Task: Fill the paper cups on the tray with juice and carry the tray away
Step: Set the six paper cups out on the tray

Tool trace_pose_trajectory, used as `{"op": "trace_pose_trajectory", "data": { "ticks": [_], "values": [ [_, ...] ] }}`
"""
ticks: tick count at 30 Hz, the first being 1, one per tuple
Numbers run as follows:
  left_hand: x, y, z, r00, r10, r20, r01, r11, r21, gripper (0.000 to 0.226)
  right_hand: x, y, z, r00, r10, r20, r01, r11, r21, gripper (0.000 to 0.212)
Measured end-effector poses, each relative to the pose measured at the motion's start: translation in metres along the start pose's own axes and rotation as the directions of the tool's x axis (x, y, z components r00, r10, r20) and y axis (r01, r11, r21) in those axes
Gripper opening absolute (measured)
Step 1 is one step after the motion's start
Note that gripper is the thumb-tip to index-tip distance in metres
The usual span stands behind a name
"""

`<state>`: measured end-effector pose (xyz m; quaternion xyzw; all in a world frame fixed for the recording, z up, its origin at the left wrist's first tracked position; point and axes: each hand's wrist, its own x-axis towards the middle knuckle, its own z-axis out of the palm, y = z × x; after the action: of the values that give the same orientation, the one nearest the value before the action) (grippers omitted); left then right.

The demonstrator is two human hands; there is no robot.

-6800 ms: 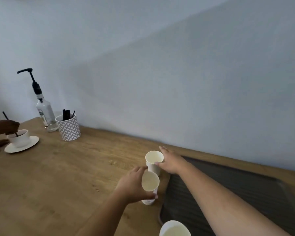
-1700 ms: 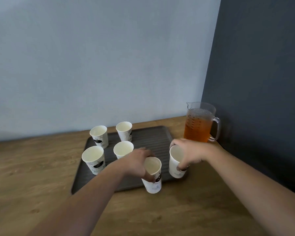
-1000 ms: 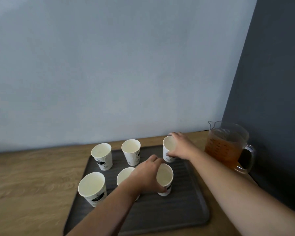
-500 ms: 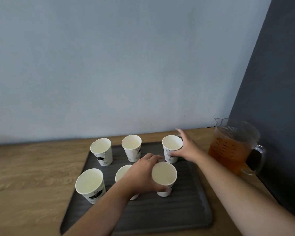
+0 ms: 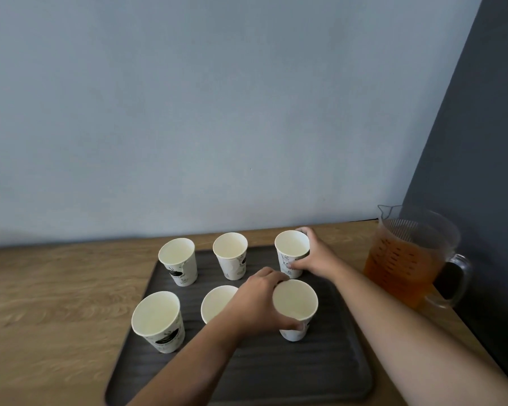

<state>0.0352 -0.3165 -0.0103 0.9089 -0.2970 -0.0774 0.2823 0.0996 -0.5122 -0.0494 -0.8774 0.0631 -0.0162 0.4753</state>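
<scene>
- My left hand point(image 5: 258, 306) has fingers and thumb curled round the rim of the near-right cup point(image 5: 295, 310), which stands upright on the ribbed tray point(image 5: 305, 373).
- My right hand point(image 5: 316, 257) wraps the far-right cup point(image 5: 291, 249) at the tray's far right corner, with fingers behind its wall and thumb low on the near side.
- Four more cups stand free: the far-left cup point(image 5: 177, 260), the far-middle cup point(image 5: 230, 254), the near-left cup point(image 5: 159, 320) and the near-middle cup point(image 5: 217, 301), which is partly hidden behind my left hand. All six look empty to me.
- The juice jug point(image 5: 405, 259) stands on the wooden counter point(image 5: 56, 303) just off the tray's right edge, with its handle point(image 5: 452, 285) turned right, toward the dark side wall point(image 5: 481, 142).
- I judge the empty cups light and thin-walled. A squeeze would dent them and a nudge would tip them, so I'd hold them low and gently. Once filled they will be soft and easy to slop.
- The jug looks heavy and smooth-sided. I'd take it by the handle with my right hand, the nearer one.
- The tray's near strip is bare, and the counter is open to the left.
- The pale wall point(image 5: 217, 112) runs close behind the far edge, and the jug crowds the right edge. I'd move the jug before gripping the tray's left and right edges.
</scene>
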Motion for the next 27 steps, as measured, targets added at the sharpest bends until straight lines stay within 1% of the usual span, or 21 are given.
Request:
{"op": "trace_pose_trajectory", "data": {
  "ticks": [6,13,17,19,20,23,25,27],
  "values": [
    [0.002,0.002,0.002,1.000,-0.008,-0.008,0.008,1.000,0.015,0.082,0.002,-0.001,0.000,1.000,0.000,0.019,0.000,1.000,-0.008,0.085],
    [-0.004,0.007,-0.006,1.000,0.010,0.015,-0.011,0.996,0.085,0.095,-0.005,-0.005,-0.009,1.000,0.016,0.001,-0.016,1.000,-0.016,0.104],
    [-0.011,0.009,-0.018,1.000,0.030,-0.005,-0.029,0.994,0.110,0.098,-0.022,-0.019,-0.022,0.999,-0.010,-0.044,0.007,0.998,-0.061,0.100],
    [-0.015,0.010,-0.024,0.998,0.048,-0.030,-0.044,0.994,0.104,0.096,-0.036,-0.029,-0.030,0.995,-0.050,-0.082,0.044,0.996,-0.075,0.091],
    [-0.016,0.012,-0.026,0.997,0.062,-0.045,-0.057,0.993,0.100,0.094,-0.045,-0.034,-0.035,0.991,-0.074,-0.110,0.064,0.993,-0.095,0.083],
    [-0.014,0.021,-0.028,0.992,0.102,-0.078,-0.095,0.991,0.091,0.088,-0.073,-0.051,-0.053,0.968,-0.150,-0.203,0.119,0.980,-0.157,0.052],
    [-0.011,0.030,-0.026,0.988,0.134,-0.078,-0.126,0.988,0.090,0.084,-0.096,-0.062,-0.068,0.939,-0.189,-0.285,0.142,0.974,-0.179,0.034],
    [-0.004,0.040,-0.020,0.985,0.161,-0.070,-0.156,0.986,0.066,0.081,-0.117,-0.069,-0.086,0.887,-0.226,-0.403,0.155,0.967,-0.201,0.021]
  ]
}}
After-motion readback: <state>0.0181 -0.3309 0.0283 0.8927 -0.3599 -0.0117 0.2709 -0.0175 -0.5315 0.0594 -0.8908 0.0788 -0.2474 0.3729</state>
